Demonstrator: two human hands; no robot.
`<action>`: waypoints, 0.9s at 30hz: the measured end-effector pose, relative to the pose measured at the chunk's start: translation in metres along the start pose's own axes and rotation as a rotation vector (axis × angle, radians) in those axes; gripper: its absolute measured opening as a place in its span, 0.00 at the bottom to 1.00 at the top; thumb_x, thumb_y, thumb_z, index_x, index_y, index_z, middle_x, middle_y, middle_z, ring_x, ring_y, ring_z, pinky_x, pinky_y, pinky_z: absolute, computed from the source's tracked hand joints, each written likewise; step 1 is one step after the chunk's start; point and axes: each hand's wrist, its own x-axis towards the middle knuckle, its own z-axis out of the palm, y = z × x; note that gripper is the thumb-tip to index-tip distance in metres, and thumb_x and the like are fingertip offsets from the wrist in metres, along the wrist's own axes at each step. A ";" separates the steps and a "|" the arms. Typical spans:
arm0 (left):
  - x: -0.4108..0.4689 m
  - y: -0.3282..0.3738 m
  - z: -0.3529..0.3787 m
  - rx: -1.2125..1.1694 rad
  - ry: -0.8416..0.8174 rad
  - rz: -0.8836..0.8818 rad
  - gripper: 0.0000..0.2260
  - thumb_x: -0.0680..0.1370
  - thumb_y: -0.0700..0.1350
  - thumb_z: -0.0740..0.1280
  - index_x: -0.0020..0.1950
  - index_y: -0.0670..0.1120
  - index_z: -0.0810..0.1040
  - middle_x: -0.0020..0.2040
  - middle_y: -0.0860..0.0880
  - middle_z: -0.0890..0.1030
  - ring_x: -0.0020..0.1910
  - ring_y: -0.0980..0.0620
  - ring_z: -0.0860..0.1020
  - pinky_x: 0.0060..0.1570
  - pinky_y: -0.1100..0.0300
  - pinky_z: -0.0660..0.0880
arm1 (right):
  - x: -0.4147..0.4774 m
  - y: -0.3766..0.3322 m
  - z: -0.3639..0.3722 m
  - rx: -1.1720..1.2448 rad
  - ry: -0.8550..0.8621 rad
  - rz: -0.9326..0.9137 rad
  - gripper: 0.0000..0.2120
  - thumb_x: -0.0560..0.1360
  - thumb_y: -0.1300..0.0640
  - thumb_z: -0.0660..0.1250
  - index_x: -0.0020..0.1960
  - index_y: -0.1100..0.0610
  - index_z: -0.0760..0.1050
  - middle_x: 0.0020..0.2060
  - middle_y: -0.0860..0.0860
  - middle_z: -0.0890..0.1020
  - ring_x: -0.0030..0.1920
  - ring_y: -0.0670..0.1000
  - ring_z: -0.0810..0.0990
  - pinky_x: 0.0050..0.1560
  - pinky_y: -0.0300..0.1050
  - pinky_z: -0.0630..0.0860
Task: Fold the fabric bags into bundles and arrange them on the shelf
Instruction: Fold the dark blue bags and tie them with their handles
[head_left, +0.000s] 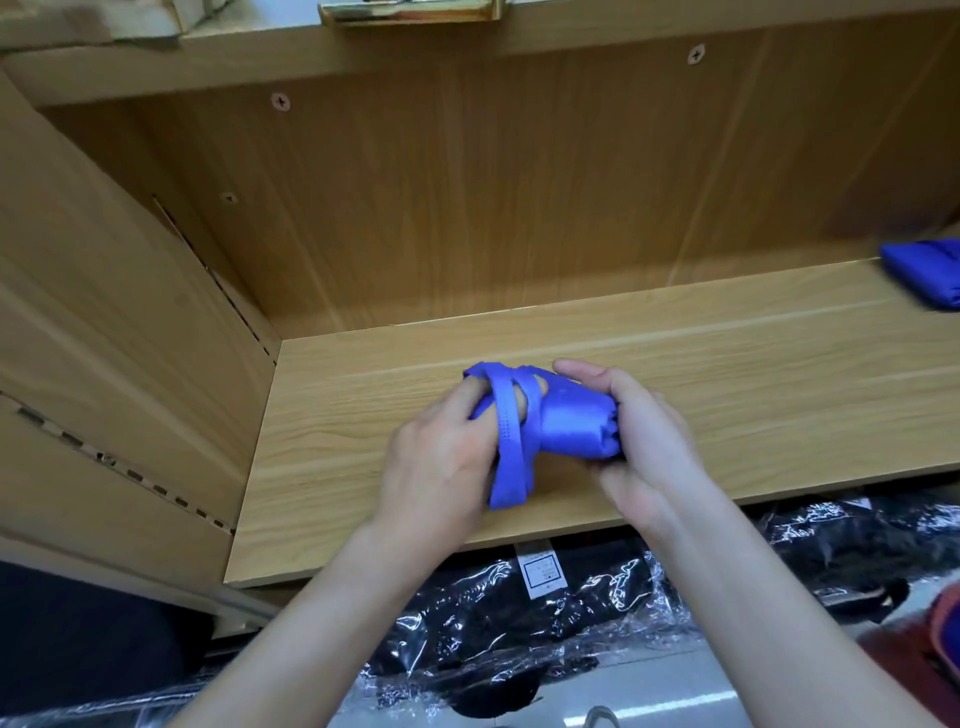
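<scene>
Blue bundle (571, 422), left hand (441, 460), right hand (647, 436), shelf (311, 519) front

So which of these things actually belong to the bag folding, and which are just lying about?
Belongs to the job: blue bundle, held by the left hand and right hand; its strap, looped over the left fingers; second blue bag at the right edge; wooden shelf.
Just lying about: black plastic-wrapped goods below the shelf; a white label on them.

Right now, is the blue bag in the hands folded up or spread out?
Folded: the blue bag is a compact roll gripped between left hand and right hand over the shelf, its straps looped around one end.
</scene>
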 end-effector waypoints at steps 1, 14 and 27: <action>-0.002 -0.003 0.004 0.016 0.004 0.025 0.26 0.64 0.34 0.73 0.61 0.48 0.78 0.51 0.47 0.80 0.36 0.40 0.79 0.27 0.52 0.75 | 0.000 0.001 -0.001 -0.019 -0.021 -0.023 0.08 0.77 0.59 0.65 0.45 0.60 0.82 0.35 0.53 0.83 0.29 0.46 0.78 0.30 0.39 0.73; 0.013 -0.002 -0.024 -0.878 0.022 -0.580 0.35 0.72 0.51 0.75 0.72 0.61 0.58 0.45 0.61 0.82 0.47 0.60 0.81 0.46 0.63 0.76 | 0.014 0.004 -0.030 -0.295 -0.148 -0.430 0.09 0.69 0.55 0.74 0.46 0.56 0.78 0.30 0.49 0.74 0.23 0.47 0.66 0.26 0.35 0.65; 0.011 -0.005 -0.041 -1.536 0.525 -0.783 0.30 0.76 0.22 0.55 0.69 0.51 0.70 0.55 0.50 0.83 0.48 0.52 0.84 0.45 0.61 0.80 | 0.021 0.012 -0.043 -0.131 -0.180 -0.168 0.08 0.73 0.58 0.66 0.37 0.57 0.70 0.25 0.47 0.68 0.20 0.42 0.57 0.21 0.34 0.51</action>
